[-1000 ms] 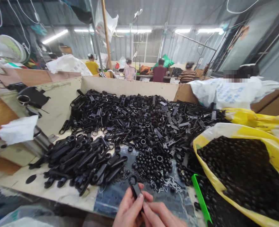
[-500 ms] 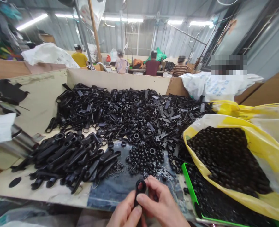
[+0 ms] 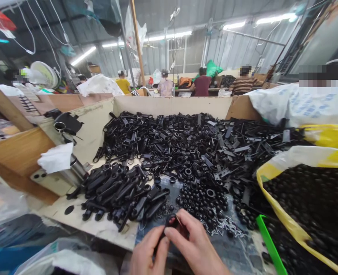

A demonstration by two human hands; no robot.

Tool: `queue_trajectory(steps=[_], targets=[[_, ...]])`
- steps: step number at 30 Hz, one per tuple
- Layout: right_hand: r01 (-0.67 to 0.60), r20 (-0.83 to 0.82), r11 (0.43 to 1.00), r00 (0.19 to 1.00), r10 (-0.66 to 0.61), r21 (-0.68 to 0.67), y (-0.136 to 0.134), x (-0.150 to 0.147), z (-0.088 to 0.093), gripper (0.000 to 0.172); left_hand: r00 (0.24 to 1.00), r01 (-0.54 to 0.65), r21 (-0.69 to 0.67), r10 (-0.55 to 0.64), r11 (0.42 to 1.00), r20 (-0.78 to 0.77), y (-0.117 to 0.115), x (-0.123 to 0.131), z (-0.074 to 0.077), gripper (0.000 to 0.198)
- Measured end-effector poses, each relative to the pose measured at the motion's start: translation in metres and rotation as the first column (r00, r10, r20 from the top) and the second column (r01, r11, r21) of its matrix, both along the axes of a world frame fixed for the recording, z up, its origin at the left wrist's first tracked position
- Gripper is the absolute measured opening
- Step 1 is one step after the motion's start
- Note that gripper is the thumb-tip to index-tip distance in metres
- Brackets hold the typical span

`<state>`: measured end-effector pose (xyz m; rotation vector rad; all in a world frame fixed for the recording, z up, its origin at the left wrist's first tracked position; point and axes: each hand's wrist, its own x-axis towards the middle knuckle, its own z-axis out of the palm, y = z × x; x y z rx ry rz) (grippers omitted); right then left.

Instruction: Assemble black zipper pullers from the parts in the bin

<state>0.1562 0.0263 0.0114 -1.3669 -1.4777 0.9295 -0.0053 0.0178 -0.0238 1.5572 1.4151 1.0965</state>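
Note:
A black plastic part with a ring-shaped end [image 3: 171, 219] is held between my two hands near the bottom middle. My left hand [image 3: 149, 249] is closed around its lower length, thumb and fingers pinching. Closed from the other side, my right hand [image 3: 196, 242] has its thumb on the part below the ring and its fingers curled behind. My fingers cover most of the part. Just past the hands lie small silver screws [image 3: 229, 226] and a heap of round black balls [image 3: 200, 200]. Finished-looking black handles [image 3: 120, 191] are stacked to the left.
A large pile of loose black parts [image 3: 169, 141] fills the back of the table. Right of it stand a yellow-edged bag of black balls [image 3: 312, 206] and a green-rimmed tray [image 3: 269, 244]. A metal cylinder [image 3: 76, 170] is at left. Several people sit working far behind.
The camera has turned left, so the scene sits further right. Both hands still grip the black part, whose ring end is now tilted and more hidden by my fingers.

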Motion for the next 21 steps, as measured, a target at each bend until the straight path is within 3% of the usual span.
queue_trajectory(steps=[2,3,5,7,8,11,15,18,21], targets=[[0.006,-0.022,0.998,1.000,-0.008,-0.068,0.025,-0.011,0.015,0.021,0.994,-0.033,0.248,0.057,0.968,-0.093,0.014,-0.009,0.013,0.029],[0.014,-0.011,0.996,1.000,-0.015,-0.083,0.040,-0.016,0.021,0.019,0.979,-0.018,0.401,0.098,0.916,-0.179,0.023,-0.013,0.019,0.039],[0.027,0.028,0.994,0.999,-0.024,-0.106,0.071,-0.028,0.029,0.025,0.905,0.054,0.657,0.242,0.752,-0.351,0.042,-0.021,0.030,0.046],[0.061,0.098,0.990,0.994,-0.048,-0.128,0.098,-0.037,0.031,0.030,0.797,0.100,0.780,0.419,0.617,-0.434,0.061,-0.027,0.035,0.038],[0.074,0.139,0.989,0.989,-0.056,-0.128,0.109,-0.039,0.031,0.031,0.752,0.113,0.801,0.476,0.588,-0.457,0.069,-0.029,0.034,0.032],[0.113,0.270,0.989,0.959,-0.084,-0.095,0.124,-0.033,0.029,0.027,0.683,0.150,0.775,0.503,0.613,-0.530,0.083,-0.034,0.023,0.021],[0.161,0.435,0.985,0.893,-0.119,-0.061,0.127,0.008,0.024,0.027,0.677,0.173,0.744,0.470,0.646,-0.566,0.088,-0.039,0.006,0.019],[0.109,0.554,0.989,0.832,-0.039,-0.095,0.131,0.036,0.019,0.025,0.691,0.171,0.752,0.467,0.637,-0.552,0.089,-0.040,0.001,0.019],[0.025,0.620,0.988,0.781,0.077,-0.155,0.134,0.040,0.011,0.027,0.683,0.174,0.786,0.502,0.594,-0.531,0.089,-0.041,0.003,0.021]])
